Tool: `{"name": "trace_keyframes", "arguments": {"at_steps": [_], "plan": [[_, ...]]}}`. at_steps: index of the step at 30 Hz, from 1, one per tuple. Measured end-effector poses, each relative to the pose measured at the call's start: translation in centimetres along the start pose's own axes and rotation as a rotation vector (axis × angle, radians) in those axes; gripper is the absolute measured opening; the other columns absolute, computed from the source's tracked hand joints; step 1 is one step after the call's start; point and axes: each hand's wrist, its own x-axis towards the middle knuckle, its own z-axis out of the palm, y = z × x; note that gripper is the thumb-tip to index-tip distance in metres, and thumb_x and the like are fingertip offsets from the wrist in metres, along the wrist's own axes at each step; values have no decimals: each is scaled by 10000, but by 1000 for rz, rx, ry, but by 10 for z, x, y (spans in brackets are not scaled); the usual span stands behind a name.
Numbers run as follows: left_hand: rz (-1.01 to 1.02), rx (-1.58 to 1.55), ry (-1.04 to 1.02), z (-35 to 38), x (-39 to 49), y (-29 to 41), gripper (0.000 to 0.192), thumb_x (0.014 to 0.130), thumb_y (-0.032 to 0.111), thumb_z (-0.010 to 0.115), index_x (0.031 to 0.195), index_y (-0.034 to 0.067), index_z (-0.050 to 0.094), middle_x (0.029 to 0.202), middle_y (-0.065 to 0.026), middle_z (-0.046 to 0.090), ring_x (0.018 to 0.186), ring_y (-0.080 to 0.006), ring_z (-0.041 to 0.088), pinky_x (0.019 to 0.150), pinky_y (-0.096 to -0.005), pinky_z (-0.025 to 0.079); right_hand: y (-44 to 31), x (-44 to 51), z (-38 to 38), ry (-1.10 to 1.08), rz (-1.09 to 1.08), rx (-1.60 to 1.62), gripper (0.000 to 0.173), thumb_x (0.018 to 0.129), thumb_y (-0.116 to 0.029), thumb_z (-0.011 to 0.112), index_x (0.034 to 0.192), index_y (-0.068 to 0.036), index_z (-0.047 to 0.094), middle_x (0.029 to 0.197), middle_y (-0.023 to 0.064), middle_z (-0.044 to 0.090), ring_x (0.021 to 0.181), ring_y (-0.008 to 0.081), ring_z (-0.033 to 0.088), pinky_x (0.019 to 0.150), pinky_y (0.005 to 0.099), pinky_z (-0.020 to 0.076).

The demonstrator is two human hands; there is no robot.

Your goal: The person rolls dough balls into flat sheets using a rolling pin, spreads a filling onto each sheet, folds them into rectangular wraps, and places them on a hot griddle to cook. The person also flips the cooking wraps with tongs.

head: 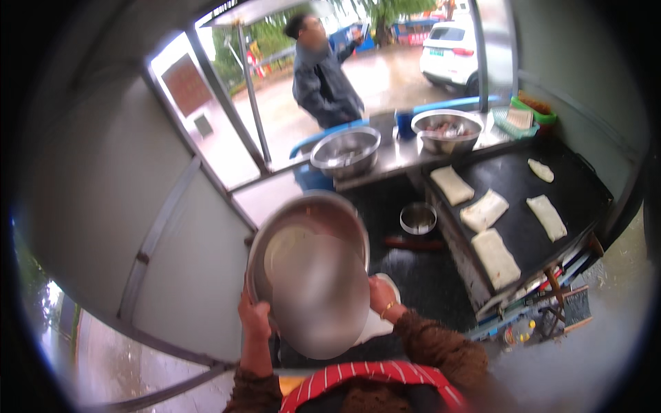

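A large metal basin [333, 214] is tilted in front of me, its inner side facing me. Its lower part is blurred, so the contents cannot be told. On its left rim my left hand [254, 315] is closed, thumb towards the inside. My right hand [383, 297] is at the basin's right side, fingers partly hidden behind it. Under that hand a pale sheet of dough [379, 326] lies on the black worktop [428, 289]. Further back on the worktop are a small metal bowl [418, 218] and a reddish-brown stick [413, 243].
Several pale dough parcels [496, 258] lie on a black griddle [516, 186] at the right. Along the back shelf stand two metal bowls, one [346, 152] left and one [447, 131] right, beside a green basket [514, 123]. Outside stands a person [325, 82].
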Motion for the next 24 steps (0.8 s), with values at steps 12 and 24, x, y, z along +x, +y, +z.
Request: {"name": "trace_keyframes", "arguments": {"at_steps": [12, 24], "plan": [[95, -113, -120, -47, 21, -20, 805, 699, -139, 396, 1493, -32, 470, 1479, -97, 520, 1381, -191, 448, 1146, -304, 323, -37, 11, 8, 286, -36, 24, 361, 906, -15, 637, 1223, -169, 716, 912, 165, 686, 783, 317, 673, 723, 393, 541], [62, -122, -227, -82, 49, -30, 836, 639, -148, 361, 1457, -53, 505, 1615, -113, 385, 1541, -237, 259, 1228, -341, 188, -62, 1, 55, 151, 133, 284, 304, 934, -5, 657, 1206, -105, 747, 722, 9, 626, 653, 77, 496, 598, 274, 452]]}}
